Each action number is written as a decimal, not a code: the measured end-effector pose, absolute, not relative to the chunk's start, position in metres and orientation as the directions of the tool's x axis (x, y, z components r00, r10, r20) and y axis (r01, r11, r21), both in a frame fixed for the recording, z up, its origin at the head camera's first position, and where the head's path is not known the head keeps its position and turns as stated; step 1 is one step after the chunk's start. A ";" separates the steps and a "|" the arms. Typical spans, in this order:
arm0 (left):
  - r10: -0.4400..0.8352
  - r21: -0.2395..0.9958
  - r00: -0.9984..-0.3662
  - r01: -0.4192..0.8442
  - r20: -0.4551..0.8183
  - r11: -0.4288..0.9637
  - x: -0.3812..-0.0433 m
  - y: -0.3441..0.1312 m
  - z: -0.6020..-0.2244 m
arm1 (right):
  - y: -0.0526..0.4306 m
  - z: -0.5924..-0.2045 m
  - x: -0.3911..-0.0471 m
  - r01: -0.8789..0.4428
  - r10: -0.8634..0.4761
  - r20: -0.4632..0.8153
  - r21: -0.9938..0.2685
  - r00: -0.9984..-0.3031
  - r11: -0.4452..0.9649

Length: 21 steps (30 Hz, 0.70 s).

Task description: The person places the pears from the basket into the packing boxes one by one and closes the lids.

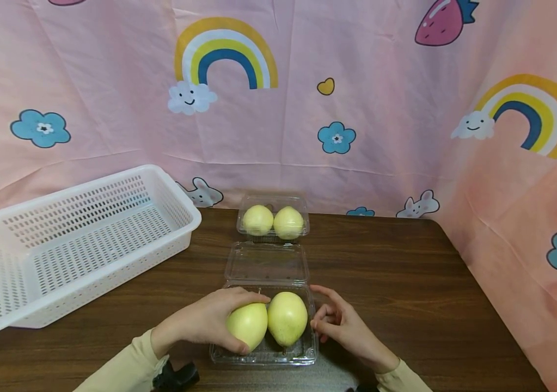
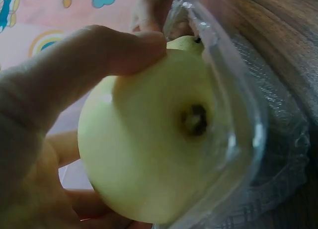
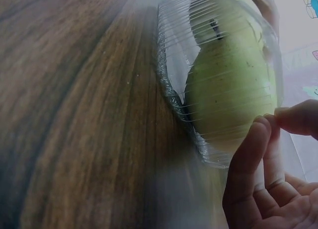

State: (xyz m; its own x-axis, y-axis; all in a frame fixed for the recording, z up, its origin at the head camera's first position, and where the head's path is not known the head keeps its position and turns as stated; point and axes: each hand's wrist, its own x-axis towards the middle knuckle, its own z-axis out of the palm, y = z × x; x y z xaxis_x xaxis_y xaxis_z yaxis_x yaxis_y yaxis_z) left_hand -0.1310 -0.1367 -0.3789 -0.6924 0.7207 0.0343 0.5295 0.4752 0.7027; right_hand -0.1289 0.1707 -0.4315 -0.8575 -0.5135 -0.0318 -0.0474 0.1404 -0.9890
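My left hand [image 1: 212,318] grips a yellow-green pear [image 1: 251,326] in the left half of a clear plastic clamshell box [image 1: 303,360], thumb on the near side and fingers on the far side. A second pear [image 1: 288,318] sits beside it in the right half, its stem end toward me. The box's lid [image 1: 267,264] is folded back, away from me. At the right wall, my right hand [image 1: 349,329] pinches the rim between thumb and fingertips [image 3: 261,124], while its index finger stretches toward the hinge corner. In the left wrist view, the gripped pear [image 2: 144,139] shows its dark stem end.
Behind the open lid, a closed clear box [image 1: 273,202] holds two more pears [image 1: 288,222]. A white perforated basket [image 1: 106,277] stands on the left of the dark wooden table [image 1: 396,272]. A patterned pink cloth [image 1: 381,109] hangs along the back and right side.
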 end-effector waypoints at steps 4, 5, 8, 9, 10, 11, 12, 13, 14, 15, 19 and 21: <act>0.731 0.664 -0.681 0.565 0.040 0.490 -0.130 -0.134 -0.381 | 0.171 -0.431 -0.129 -0.048 -0.512 -0.033 -0.988 -0.859 0.145; 0.735 0.649 -0.676 0.580 0.045 0.493 -0.130 -0.134 -0.382 | 0.171 -0.431 -0.128 -0.049 -0.511 -0.034 -0.988 -0.859 0.147; 0.741 0.601 -0.669 0.615 0.056 0.510 -0.130 -0.133 -0.384 | 0.171 -0.431 -0.129 -0.054 -0.512 -0.032 -0.987 -0.859 0.152; 0.741 0.580 -0.668 0.628 0.060 0.519 -0.130 -0.133 -0.385 | 0.171 -0.431 -0.129 -0.055 -0.512 -0.032 -0.987 -0.858 0.154; 0.742 0.558 -0.668 0.640 0.063 0.528 -0.130 -0.133 -0.386 | 0.171 -0.431 -0.129 -0.057 -0.513 -0.031 -0.986 -0.858 0.154; 0.743 0.535 -0.666 0.652 0.068 0.537 -0.130 -0.132 -0.387 | 0.171 -0.432 -0.129 -0.059 -0.514 -0.028 -0.986 -0.857 0.153; 0.741 0.517 -0.668 0.659 0.068 0.547 -0.130 -0.132 -0.387 | 0.171 -0.432 -0.129 -0.061 -0.516 -0.025 -0.987 -0.856 0.150; 0.740 0.497 -0.669 0.667 0.070 0.555 -0.130 -0.131 -0.388 | 0.172 -0.432 -0.129 -0.063 -0.518 -0.023 -0.987 -0.855 0.147; 0.739 0.482 -0.670 0.672 0.071 0.563 -0.130 -0.130 -0.388 | 0.172 -0.432 -0.129 -0.064 -0.520 -0.020 -0.988 -0.854 0.143; 0.737 0.470 -0.672 0.674 0.069 0.570 -0.130 -0.130 -0.388 | 0.172 -0.432 -0.130 -0.067 -0.523 -0.016 -0.988 -0.852 0.139; 0.736 0.451 -0.675 0.674 0.053 0.585 -0.130 -0.129 -0.388 | 0.172 -0.432 -0.130 -0.074 -0.528 -0.005 -0.989 -0.849 0.128; 0.738 0.449 -0.674 0.671 0.037 0.591 -0.130 -0.128 -0.387 | 0.172 -0.432 -0.130 -0.078 -0.527 -0.002 -0.989 -0.850 0.129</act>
